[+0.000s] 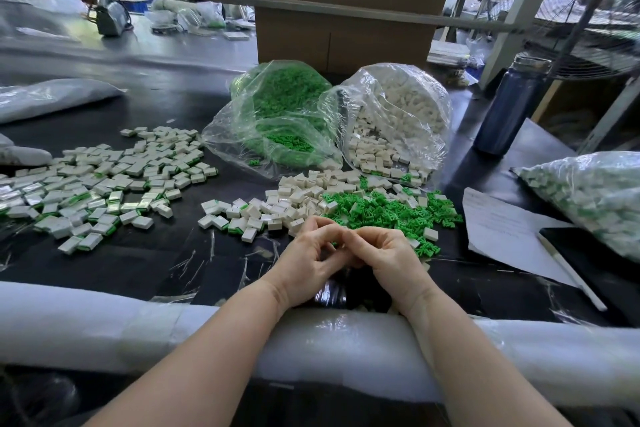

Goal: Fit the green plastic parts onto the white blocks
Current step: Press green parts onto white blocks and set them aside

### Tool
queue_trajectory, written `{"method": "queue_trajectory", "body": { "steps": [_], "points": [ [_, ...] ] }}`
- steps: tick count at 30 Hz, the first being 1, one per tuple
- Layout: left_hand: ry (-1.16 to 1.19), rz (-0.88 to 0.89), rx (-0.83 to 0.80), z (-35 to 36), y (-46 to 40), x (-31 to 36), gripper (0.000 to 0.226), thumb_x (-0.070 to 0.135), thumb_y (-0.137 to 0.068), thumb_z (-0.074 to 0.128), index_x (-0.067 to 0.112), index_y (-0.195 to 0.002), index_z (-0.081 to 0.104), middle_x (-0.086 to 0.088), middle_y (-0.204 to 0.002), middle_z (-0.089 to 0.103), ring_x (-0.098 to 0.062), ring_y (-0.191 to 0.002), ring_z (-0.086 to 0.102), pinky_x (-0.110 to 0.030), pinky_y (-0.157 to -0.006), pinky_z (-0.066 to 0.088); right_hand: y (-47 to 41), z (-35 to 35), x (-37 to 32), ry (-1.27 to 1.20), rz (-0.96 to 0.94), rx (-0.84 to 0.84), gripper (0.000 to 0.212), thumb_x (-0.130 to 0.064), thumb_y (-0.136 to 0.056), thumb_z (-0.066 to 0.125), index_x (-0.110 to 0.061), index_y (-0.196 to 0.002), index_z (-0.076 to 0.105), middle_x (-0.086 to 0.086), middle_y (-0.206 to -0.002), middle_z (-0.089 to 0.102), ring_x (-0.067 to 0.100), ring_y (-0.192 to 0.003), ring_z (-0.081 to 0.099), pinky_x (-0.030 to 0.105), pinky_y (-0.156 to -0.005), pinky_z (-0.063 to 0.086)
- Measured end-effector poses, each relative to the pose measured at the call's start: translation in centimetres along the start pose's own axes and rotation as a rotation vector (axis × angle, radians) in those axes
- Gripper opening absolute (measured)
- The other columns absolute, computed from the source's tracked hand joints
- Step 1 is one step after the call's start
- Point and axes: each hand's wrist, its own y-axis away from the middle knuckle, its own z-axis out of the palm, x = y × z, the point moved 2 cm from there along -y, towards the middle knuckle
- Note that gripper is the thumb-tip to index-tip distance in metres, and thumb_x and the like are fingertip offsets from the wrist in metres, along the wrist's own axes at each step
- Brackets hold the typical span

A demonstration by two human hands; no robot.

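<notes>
Bare black table (145,263) lies open left of the hands. Ahead, loose white blocks (277,204) and green parts (381,210) crowd the way; paper (498,229) lies right.

Hands (349,253) together at near table (145,263) edge, foam roll (104,322) under wrists. Loose blocks (277,208) just beyond left hand, loose clips (388,211) beyond right. Two open bags behind: clip bag (277,121) left, block bag (398,121) right. Fitted blocks (104,184) spread far left. Bottle (509,107), paper (502,229) right.
</notes>
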Motion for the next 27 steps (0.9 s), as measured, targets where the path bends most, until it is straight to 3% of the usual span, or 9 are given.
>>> {"method": "queue_trajectory", "body": {
  "steps": [4,9,15,19,27],
  "points": [
    [-0.01,-0.055,0.12,-0.5,-0.3,-0.4,0.014,0.009,-0.085,0.062,0.021,-0.091,0.064,-0.006,-0.107,0.049,-0.021,-0.091,0.057,-0.014,-0.083,0.047,-0.2,-0.3,0.2,-0.007,-0.027,0.09,0.015,-0.015,-0.087,0.059,-0.006,-0.09,0.071,-0.001,-0.068,0.07,0.009,-0.063,0.065,0.022,-0.064,0.055],
    [-0.014,-0.079,0.107,-0.5,-0.4,-0.8,0.011,0.011,-0.084,0.065,0.017,-0.094,0.066,0.004,-0.089,0.064,-0.01,-0.086,0.06,-0.013,-0.081,0.047,-0.1,-0.6,0.0,0.108,-0.07,0.13,0.013,-0.003,-0.084,0.064,-0.015,-0.084,0.07,-0.003,-0.076,0.07,0.006,-0.071,0.065,0.022,-0.073,0.055],
    [-0.083,-0.091,0.096,-0.3,-0.4,-1.1,0.015,0.011,-0.081,0.069,0.013,-0.095,0.069,0.003,-0.089,0.065,-0.011,-0.086,0.061,-0.017,-0.083,0.047,-0.1,-0.5,-0.2,0.164,-0.085,0.165,0.009,-0.001,-0.078,0.071,-0.01,-0.076,0.07,0.006,-0.073,0.07,0.012,-0.068,0.064,0.024,-0.069,0.054],
    [-0.027,-0.115,0.099,-0.3,-0.4,-1.3,0.02,0.007,-0.078,0.071,0.021,-0.092,0.065,0.002,-0.08,0.065,-0.013,-0.077,0.06,-0.026,-0.08,0.051,0.1,-0.5,-0.3,0.214,-0.081,0.175,0.009,-0.003,-0.076,0.073,-0.01,-0.073,0.069,0.015,-0.072,0.069,0.019,-0.065,0.062,0.032,-0.067,0.054],
    [0.018,-0.124,0.13,-0.3,-0.3,-1.1,0.027,0.007,-0.076,0.073,0.029,-0.081,0.058,0.006,-0.069,0.06,-0.006,-0.062,0.055,-0.021,-0.067,0.049,-0.4,-0.2,0.1,0.354,-0.029,0.12,0.017,-0.007,-0.087,0.062,-0.017,-0.074,0.058,-0.004,-0.07,0.059,0.008,-0.066,0.053,0.018,-0.064,0.044]
  ]
}}
